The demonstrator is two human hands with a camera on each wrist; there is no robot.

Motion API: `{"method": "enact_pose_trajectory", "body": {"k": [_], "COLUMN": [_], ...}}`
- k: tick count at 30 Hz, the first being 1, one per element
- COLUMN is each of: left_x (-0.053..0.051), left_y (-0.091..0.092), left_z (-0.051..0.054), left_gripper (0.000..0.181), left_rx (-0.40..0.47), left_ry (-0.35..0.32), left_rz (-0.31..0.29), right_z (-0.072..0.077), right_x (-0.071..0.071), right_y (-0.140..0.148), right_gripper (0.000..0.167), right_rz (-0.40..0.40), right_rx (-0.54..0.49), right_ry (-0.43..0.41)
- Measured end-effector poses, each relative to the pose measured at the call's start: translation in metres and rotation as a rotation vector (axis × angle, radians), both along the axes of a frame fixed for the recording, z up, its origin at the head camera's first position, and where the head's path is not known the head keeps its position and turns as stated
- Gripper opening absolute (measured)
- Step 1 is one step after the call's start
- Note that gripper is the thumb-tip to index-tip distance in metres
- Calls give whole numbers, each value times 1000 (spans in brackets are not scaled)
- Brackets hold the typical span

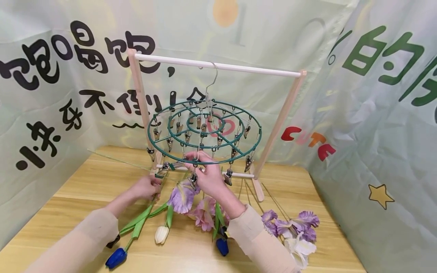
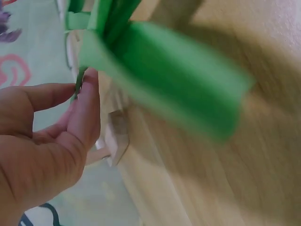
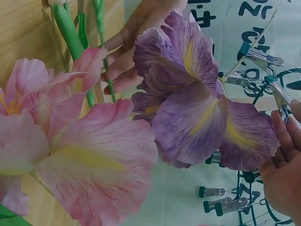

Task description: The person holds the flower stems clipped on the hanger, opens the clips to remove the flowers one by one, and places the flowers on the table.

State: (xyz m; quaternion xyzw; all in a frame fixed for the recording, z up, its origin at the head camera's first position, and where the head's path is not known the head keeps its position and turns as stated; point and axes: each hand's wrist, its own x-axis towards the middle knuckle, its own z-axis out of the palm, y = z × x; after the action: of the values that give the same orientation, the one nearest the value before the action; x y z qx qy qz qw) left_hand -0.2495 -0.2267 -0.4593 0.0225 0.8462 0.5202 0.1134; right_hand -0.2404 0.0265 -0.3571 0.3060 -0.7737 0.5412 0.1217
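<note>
My left hand (image 1: 146,187) pinches the green stem (image 2: 79,84) of a blue tulip (image 1: 117,258) between thumb and fingers. Its flower hangs low toward me, and a broad green leaf (image 2: 188,80) spreads blurred in the left wrist view. A round green hanging rack (image 1: 205,162) with many metal clips hangs by its hook. My right hand (image 1: 209,176) reaches under the rim, and its fingers grip a green-tipped metal clip (image 3: 281,96). A purple iris (image 3: 193,113) shows between the hands in the right wrist view; whether a clip holds it, I cannot tell.
A wooden stand (image 1: 218,66) carries the rack. Around it on the wooden table (image 1: 327,242) are a white tulip (image 1: 162,234), pink irises (image 1: 203,214), another blue tulip (image 1: 222,246), and purple and white flowers (image 1: 300,242). Printed cloth walls enclose the table behind and at both sides.
</note>
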Motion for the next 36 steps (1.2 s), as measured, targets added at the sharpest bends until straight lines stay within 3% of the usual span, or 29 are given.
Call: {"method": "enact_pose_trajectory", "body": {"k": [7,16,23,32,36], "left_x": [-9,-7,-4,-3,6], "left_y": [8,20,23,18,14], "left_z": [-7,-2,-2,-2,6], "left_gripper": [39,23,14,23,30], "left_rx": [-244,-377,-483,-446,-351], "left_ry": [86,134,235,230,198], "left_rz": [-35,-29,-59,-68,-35], "right_z": [0,0,-1,-2,-3], "right_x": [0,1,2,2,2], "right_y": [0,1,0,-1,-2], "right_gripper": [20,22,22,23,23], "right_rz": [-4,2,27,46,54], "right_rx": [15,18,-41,-106,-114], "right_ry": [2,7,6,0,5]}}
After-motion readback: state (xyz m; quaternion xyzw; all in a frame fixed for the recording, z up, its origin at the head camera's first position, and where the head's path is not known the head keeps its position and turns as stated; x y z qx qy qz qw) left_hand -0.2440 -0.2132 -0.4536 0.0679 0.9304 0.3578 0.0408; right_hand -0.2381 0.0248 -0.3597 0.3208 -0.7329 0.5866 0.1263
